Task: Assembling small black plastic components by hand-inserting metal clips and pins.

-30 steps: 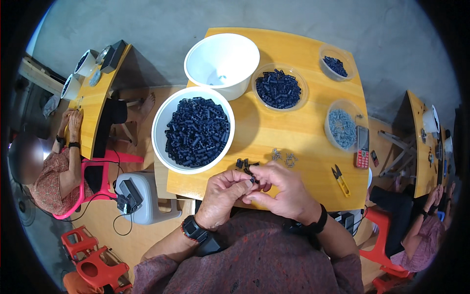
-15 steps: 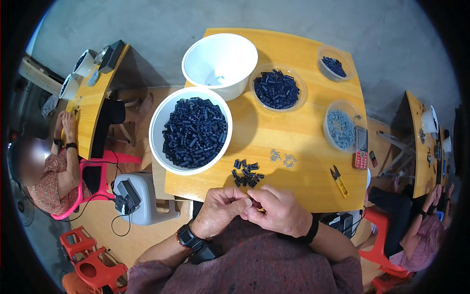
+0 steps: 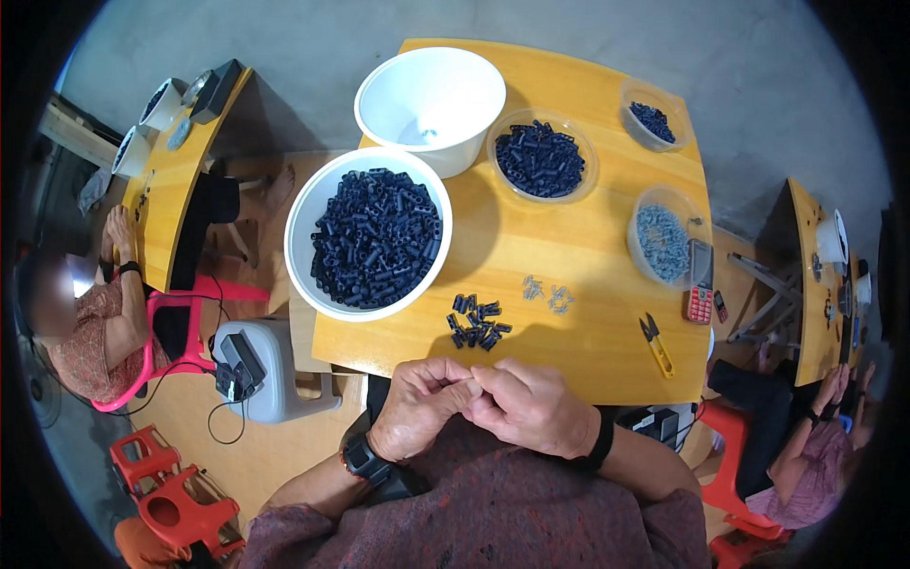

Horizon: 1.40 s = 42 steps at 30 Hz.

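Observation:
My left hand [image 3: 420, 405] and my right hand [image 3: 531, 406] are pressed together just off the near edge of the yellow table [image 3: 578, 341], fingers curled around something too small to make out. A little pile of black plastic parts [image 3: 477, 320] lies on the table just beyond my hands. Small grey screws [image 3: 547, 292] are scattered to its right. A white bowl full of black tube pieces [image 3: 371, 233] stands at the left edge of the table.
An almost empty white bowl [image 3: 431, 95] stands at the back, with a clear dish of black parts [image 3: 541, 158], a small tub of dark parts [image 3: 654, 119] and a tub of grey screws [image 3: 661, 240]. A phone [image 3: 700, 282] and yellow snips [image 3: 654, 341] lie right. People sit at neighbouring tables.
My hands drew back from over the table toward my body, leaving the pile of black parts in the open on the table. They stay pressed together.

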{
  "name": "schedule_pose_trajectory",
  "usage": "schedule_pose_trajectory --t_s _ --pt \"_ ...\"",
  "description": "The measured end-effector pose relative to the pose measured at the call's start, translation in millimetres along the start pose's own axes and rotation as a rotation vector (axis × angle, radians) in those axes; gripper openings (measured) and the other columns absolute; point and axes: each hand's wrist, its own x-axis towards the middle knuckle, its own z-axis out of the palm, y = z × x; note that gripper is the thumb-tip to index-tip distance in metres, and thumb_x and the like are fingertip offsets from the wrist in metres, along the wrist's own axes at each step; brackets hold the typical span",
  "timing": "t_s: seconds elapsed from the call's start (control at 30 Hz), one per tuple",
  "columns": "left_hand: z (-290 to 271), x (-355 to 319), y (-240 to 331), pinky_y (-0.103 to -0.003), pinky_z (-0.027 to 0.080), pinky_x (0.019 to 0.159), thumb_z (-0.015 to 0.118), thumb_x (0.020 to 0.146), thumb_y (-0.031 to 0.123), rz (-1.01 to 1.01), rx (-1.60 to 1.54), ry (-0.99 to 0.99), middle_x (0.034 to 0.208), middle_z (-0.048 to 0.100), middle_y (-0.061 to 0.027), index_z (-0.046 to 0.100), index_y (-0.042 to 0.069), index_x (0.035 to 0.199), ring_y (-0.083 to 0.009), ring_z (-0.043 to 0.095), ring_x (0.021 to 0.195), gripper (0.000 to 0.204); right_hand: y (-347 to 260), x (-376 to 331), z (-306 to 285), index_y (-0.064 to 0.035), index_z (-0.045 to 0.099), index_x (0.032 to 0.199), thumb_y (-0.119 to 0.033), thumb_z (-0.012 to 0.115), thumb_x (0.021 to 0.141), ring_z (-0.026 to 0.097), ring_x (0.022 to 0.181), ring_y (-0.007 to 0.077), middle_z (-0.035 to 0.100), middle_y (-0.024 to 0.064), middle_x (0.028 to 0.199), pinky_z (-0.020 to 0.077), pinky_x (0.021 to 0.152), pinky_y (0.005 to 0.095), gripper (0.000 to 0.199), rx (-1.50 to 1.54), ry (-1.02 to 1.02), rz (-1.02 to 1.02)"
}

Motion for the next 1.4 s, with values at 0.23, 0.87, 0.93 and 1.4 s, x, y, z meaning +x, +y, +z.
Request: schedule_pose_trajectory --t_s 0.23,0.87,0.93,1.4 --pt "-34 -12 21 -0.028 0.056 0.063 0.062 0.092 -0.003 0.168 0.006 0.102 0.083 0.07 -0.0095 0.067 0.0 0.091 -0.0144 0.067 0.07 0.006 2 13 -18 -0.0023 0.06 0.113 -0.011 0.076 0.083 0.065 0.074 0.0339 0.061 0.0141 0.092 0.0527 0.064 0.0401 0.034 0.237 -0.142 0.323" --pt "-169 -20 -34 -0.027 0.051 0.064 0.061 0.098 0.016 0.244 -0.168 0.996 0.086 0.064 -0.0026 0.056 0.01 0.107 -0.0126 0.064 0.072 0.012 40 2 -14 -0.0014 0.062 0.098 0.004 0.067 0.087 0.063 0.075 0.0297 0.059 0.0124 0.091 0.0527 0.065 0.0355 0.014 0.018 0.116 0.216" --pt "-166 -24 -32 -0.025 0.049 0.062 0.061 0.098 0.015 0.263 -0.106 1.054 0.086 0.063 -0.0018 0.055 0.011 0.108 -0.0112 0.061 0.07 0.012 39 -2 -19 -0.0009 0.062 0.099 0.005 0.066 0.087 0.063 0.074 0.0243 0.059 0.0099 0.09 0.052 0.065 0.0329 0.013 0.155 0.117 0.278" --pt "-19 -12 1 -0.025 0.053 0.077 0.075 0.088 0.002 0.368 0.403 0.061 0.092 0.067 -0.0056 0.066 -0.002 0.112 -0.011 0.064 0.085 0.026 16 -16 -1 0.0016 0.064 0.102 0.003 0.065 0.093 0.066 0.078 0.0109 0.062 0.0054 0.094 0.0556 0.07 0.0245 0.009 0.69 0.046 0.608"
